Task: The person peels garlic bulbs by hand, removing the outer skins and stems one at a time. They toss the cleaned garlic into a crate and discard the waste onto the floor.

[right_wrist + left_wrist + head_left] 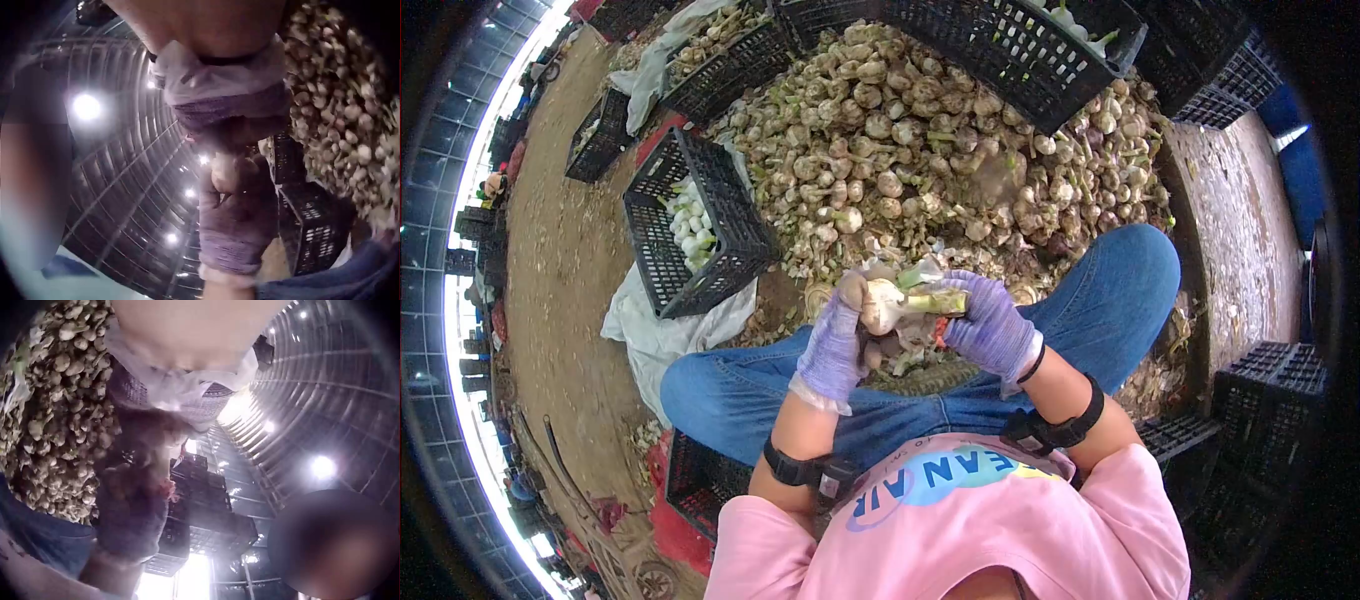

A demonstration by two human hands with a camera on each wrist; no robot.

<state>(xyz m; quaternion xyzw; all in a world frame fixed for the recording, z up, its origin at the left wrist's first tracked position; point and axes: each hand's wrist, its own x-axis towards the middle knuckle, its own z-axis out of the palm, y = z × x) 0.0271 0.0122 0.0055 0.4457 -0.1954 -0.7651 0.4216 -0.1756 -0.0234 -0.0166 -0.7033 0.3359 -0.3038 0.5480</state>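
Observation:
A whitish garlic bulb with a thick green stem is held over the person's lap, between both hands. The left hand, in a purple knit glove over a clear plastic one, grips the bulb with thumb and fingers. The right hand, gloved the same way, has its fingers curled at the garlic stem. A small orange-red piece shows under the right fingers; I cannot tell what it is. The right wrist view shows the bulb against the left glove.
A large heap of untrimmed garlic spreads in front of the knees. To the left, a black crate contains white trimmed bulbs. Another black crate stands at the heap's far side. Black crates are stacked at the right.

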